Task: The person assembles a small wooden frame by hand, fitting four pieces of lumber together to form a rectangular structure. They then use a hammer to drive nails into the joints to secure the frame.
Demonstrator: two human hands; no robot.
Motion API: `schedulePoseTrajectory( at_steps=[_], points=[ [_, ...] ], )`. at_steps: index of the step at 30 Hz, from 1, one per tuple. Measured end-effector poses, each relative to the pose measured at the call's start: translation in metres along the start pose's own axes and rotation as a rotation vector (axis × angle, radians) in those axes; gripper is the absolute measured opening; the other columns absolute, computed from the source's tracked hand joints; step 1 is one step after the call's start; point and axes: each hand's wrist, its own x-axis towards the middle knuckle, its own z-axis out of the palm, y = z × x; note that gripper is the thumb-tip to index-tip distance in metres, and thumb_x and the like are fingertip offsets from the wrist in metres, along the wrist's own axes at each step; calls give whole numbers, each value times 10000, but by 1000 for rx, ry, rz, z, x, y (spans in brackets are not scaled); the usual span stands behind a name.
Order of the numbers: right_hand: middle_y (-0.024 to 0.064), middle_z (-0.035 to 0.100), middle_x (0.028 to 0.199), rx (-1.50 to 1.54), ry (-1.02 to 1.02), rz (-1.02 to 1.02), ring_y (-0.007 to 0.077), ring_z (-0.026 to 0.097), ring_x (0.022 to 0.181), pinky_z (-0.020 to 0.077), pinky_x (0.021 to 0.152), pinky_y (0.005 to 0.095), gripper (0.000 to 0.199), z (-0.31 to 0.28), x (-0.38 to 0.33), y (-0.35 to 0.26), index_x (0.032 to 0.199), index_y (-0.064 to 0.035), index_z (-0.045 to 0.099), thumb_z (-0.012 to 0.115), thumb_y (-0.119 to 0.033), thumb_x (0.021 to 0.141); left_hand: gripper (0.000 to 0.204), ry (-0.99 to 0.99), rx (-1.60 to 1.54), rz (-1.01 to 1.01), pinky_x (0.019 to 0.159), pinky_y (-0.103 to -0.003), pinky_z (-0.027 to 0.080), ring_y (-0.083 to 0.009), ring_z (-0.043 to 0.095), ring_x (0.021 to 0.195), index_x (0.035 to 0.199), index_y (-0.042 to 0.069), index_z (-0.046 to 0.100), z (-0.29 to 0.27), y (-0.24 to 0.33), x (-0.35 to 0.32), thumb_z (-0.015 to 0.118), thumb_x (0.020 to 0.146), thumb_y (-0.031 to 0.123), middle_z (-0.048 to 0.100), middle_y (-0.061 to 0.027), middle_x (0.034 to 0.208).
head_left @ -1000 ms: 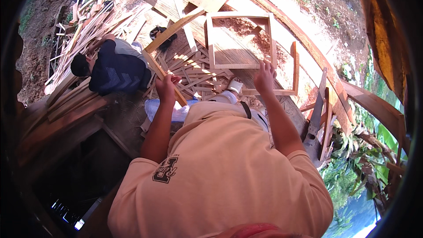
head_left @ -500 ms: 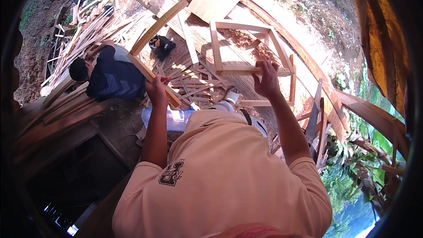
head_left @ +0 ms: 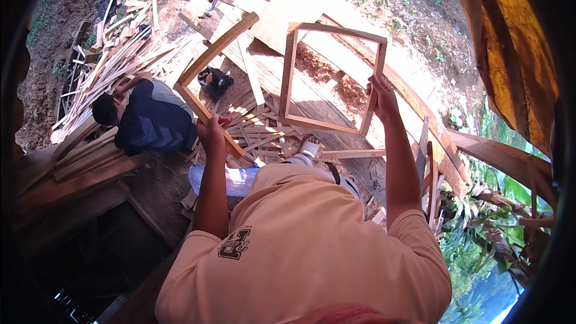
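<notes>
My left hand (head_left: 213,132) is closed round the lower arm of an L-shaped wooden piece (head_left: 217,50), two strips meeting at a corner. Its longer arm slants up and away to the right. In my right hand (head_left: 384,97) is a rectangular wooden frame (head_left: 288,72), gripped by its right side and raised almost face-on. Through its opening show planks and reddish sawdust. The two wooden pieces are apart, with the frame to the right of the L-shaped piece.
At the left a person (head_left: 153,117) in dark clothes and a cap sits bent beside a pile of wood strips (head_left: 120,63). A black power tool (head_left: 216,84) lies between us. Bluish plastic (head_left: 240,181) is near my legs. A long beam (head_left: 414,102) runs along the right.
My right hand has moved up and turned the frame from lying tilted to nearly face-on, now holding its right side. My left hand still holds the L-shaped piece, slightly shifted.
</notes>
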Motion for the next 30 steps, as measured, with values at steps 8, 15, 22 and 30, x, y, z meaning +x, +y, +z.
schedulePoseTrajectory(
  at_steps=[8, 15, 22, 30],
  points=[
    [37, 592, 794, 91, 189, 238, 161, 578, 701, 491, 620, 325, 363, -58, 59, 120, 1069, -18, 662, 673, -378, 1024, 265, -22, 115, -33, 845, -430, 655, -213, 682, 772, 1176, -33, 422, -30, 3, -23, 530, 934, -17, 573, -131, 953],
    [54, 661, 880, -488, 405, 146, 133, 560, 731, 466, 642, 310, 451, -58, 10, 109, 1170, 9, 712, 684, -405, 996, 265, -84, 62, -79, 835, -422, 653, -239, 698, 796, 1191, -35, 433, -18, -34, -5, 541, 952, 8, 604, -148, 961],
    [45, 720, 1001, -388, 225, 349, 137, 667, 903, 509, 756, 289, 347, -82, -144, 119, 1187, -44, 687, 634, -348, 1027, 169, -326, 115, -189, 828, -403, 661, -287, 724, 838, 1081, -103, 513, 74, -52, 26, 522, 972, 26, 649, -191, 945],
    [34, 726, 973, -282, 505, 309, 124, 676, 827, 509, 723, 276, 279, -94, -266, 163, 1120, -48, 698, 637, -302, 1023, 133, -424, 92, -233, 794, -405, 665, -298, 731, 803, 907, -102, 529, 140, -87, 37, 526, 950, 24, 659, -210, 900]
  ],
)
